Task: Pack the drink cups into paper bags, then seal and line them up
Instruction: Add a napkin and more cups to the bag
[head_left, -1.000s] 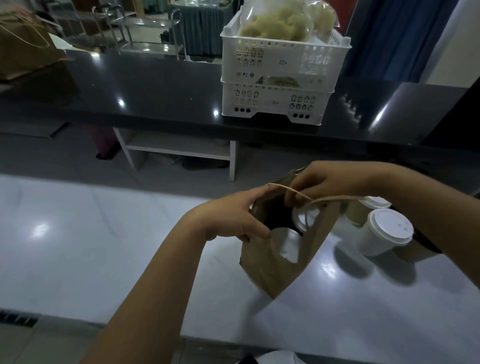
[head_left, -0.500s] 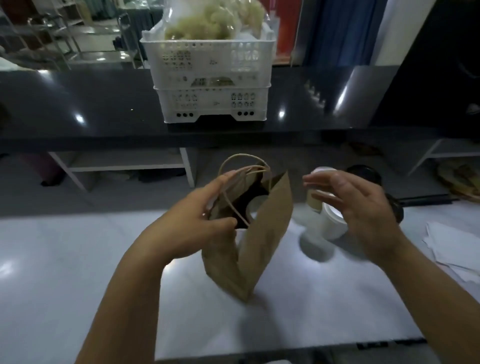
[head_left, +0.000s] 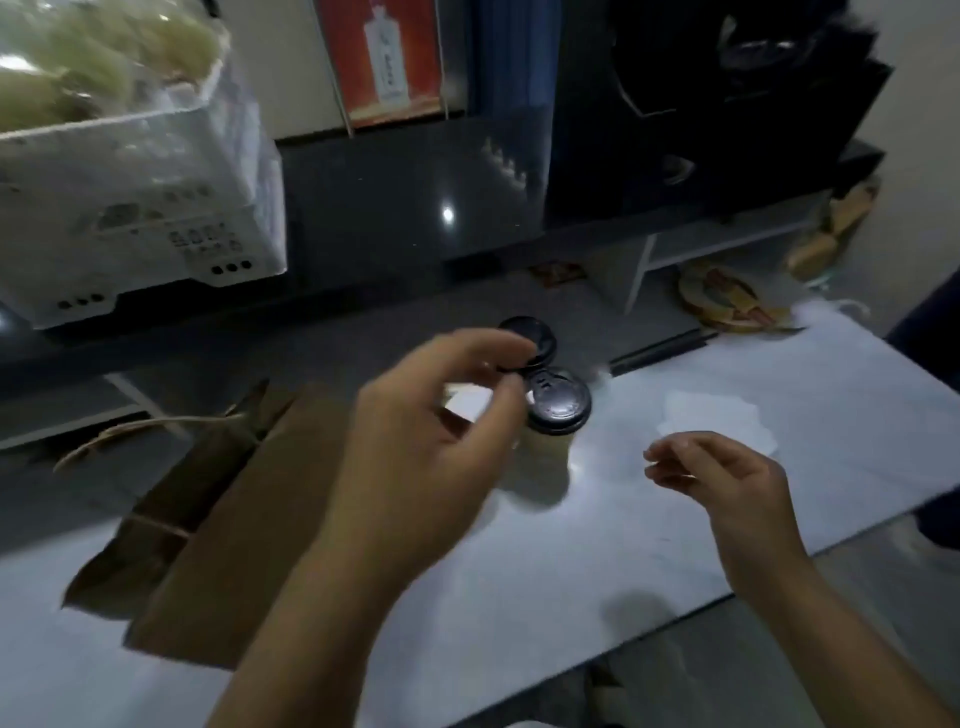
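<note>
Brown creased paper bag (head_left: 223, 530) with twine handles stood by the glossy white worktop's (head_left: 571, 571) left edge. Two round black-lidded paper cups (head_left: 558, 400) touched mid-worktop. Left hand (head_left: 415, 452) curled over them, blocking the view; its grip couldn't be told. Right hand (head_left: 727, 478) hovered loose, empty. One white perforated plastic crate (head_left: 130, 208) sat behind.

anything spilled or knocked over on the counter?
Nothing stands out. Both black-lidded cups stand upright, lids on; no spill on the counter. The paper bag sits open, unsealed, handle flopped left. Motion blur hides finer detail.
</note>
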